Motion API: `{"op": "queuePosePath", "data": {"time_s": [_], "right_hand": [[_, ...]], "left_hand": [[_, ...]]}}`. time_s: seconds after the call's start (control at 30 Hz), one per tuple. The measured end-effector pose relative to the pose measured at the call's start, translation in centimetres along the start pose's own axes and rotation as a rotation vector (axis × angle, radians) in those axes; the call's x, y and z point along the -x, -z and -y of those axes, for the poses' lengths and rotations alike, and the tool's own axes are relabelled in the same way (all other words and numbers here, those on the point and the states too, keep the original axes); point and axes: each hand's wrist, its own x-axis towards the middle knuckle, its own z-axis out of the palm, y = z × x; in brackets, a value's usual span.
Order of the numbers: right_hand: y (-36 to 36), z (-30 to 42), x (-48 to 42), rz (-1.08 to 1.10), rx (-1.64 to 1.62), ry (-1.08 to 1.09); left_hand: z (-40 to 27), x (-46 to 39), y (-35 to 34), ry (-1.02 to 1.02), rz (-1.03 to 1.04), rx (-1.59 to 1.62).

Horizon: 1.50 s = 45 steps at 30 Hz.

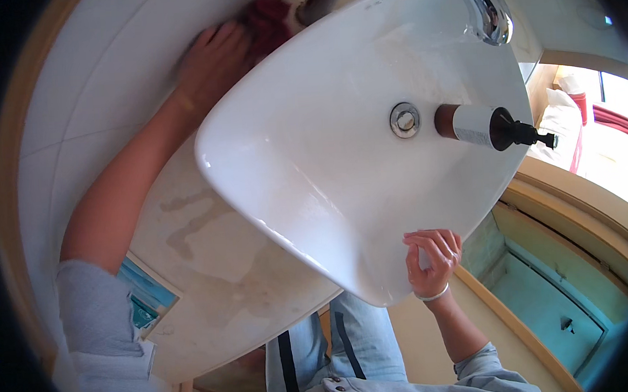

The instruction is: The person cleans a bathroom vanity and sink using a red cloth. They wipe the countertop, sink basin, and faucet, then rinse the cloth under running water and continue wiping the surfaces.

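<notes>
My left hand (pixel 214 63) is at the far side of the white washbasin (pixel 290 149), its fingers on a bunched dark red cloth (pixel 270 22). The basin's edge hides part of this hand and the cloth. Over the basin's near right rim is my right hand (pixel 433 261), with bent fingers, a gap at the thumb and nothing visible in it. Its skin looks wet, and a pale bangle (pixel 433 297) circles the wrist. A brown pump bottle (pixel 473 125) with a white label and black pump is in the basin beside the metal drain (pixel 405 120); I cannot tell whether it stands or lies.
A chrome tap (pixel 488 14) overhangs the basin's far right. Wet streaks mark the beige countertop (pixel 217 286). Below my left forearm is a box (pixel 146 290) with blue and green packets. White tiles (pixel 90 101) border the left; a wooden frame (pixel 518 329) runs along the right.
</notes>
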Motion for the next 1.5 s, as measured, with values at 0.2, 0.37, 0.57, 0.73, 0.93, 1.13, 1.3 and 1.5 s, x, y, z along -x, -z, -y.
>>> {"op": "queuePosePath", "data": {"time_s": [0.2,0.37,0.57,0.73,0.93,1.13,1.3,1.5], "right_hand": [[0.3,0.3,0.1,-0.034,-0.029,0.013],[0.1,-0.2,0.3,-0.021,-0.026,0.01],[0.1,-0.1,0.2,0.016,-0.048,0.037],[0.1,-1.1,0.2,0.015,0.017,0.032],[-0.2,-1.3,0.0,0.053,0.005,0.086],[0.2,-0.9,0.4,0.016,-0.026,0.102],[0.1,-1.1,0.4,0.014,-0.057,0.14],[-0.1,-1.1,0.4,0.025,-0.047,0.149]], "left_hand": [[1.1,6.6,2.8,0.163,0.041,0.328],[0.0,-1.1,0.1,0.059,-0.123,0.472],[1.1,-8.2,-6.9,0.477,0.131,0.862],[-1.8,-10.5,-3.8,0.078,-0.112,0.829],[-0.7,-5.3,-5.7,0.069,-0.228,0.525],[-1.1,2.0,0.8,0.159,-0.043,0.339],[-1.5,-2.4,0.4,0.168,-0.136,0.485],[-1.1,-5.1,-5.6,0.1,-0.206,0.492]]}}
